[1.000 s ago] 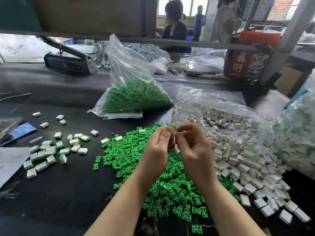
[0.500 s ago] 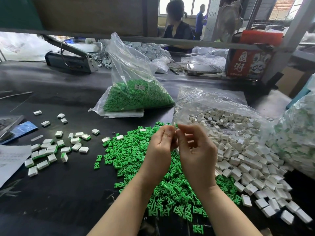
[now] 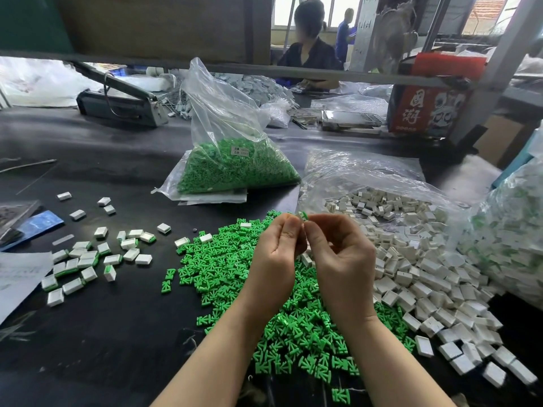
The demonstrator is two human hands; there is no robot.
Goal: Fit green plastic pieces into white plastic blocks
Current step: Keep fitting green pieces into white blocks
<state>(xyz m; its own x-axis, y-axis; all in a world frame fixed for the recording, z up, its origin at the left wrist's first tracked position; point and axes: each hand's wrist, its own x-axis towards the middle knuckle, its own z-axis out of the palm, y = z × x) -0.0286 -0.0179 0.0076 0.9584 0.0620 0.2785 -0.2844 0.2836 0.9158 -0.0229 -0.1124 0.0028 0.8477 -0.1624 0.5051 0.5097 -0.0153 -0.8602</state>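
Head view shows us both hands raised together over the dark counter (image 3: 123,342), above a loose heap of green pieces (image 3: 232,268). Our left hand (image 3: 274,257) and right hand (image 3: 342,259) meet at the fingertips, and between them we pinch a small white block with a green piece (image 3: 303,215) showing at its top edge. The fingers of both hands are curled around that small part; how far the green piece sits in the block we cannot tell.

To the right of the green heap lies a wide pile of white blocks (image 3: 426,277), spilling out of a clear plastic bag (image 3: 364,174) that lies flat behind it. Behind the heap stands another clear bag of green pieces (image 3: 235,168), its top open and slumped. On the left of the counter we see a scatter of finished blocks (image 3: 85,259), white with green edges, spread apart from each other. A further bag of white and green parts (image 3: 511,242) sits at the far right edge. A sheet of paper (image 3: 17,277) lies at the left edge, near the finished blocks. Another person (image 3: 308,45) sits beyond the counter.
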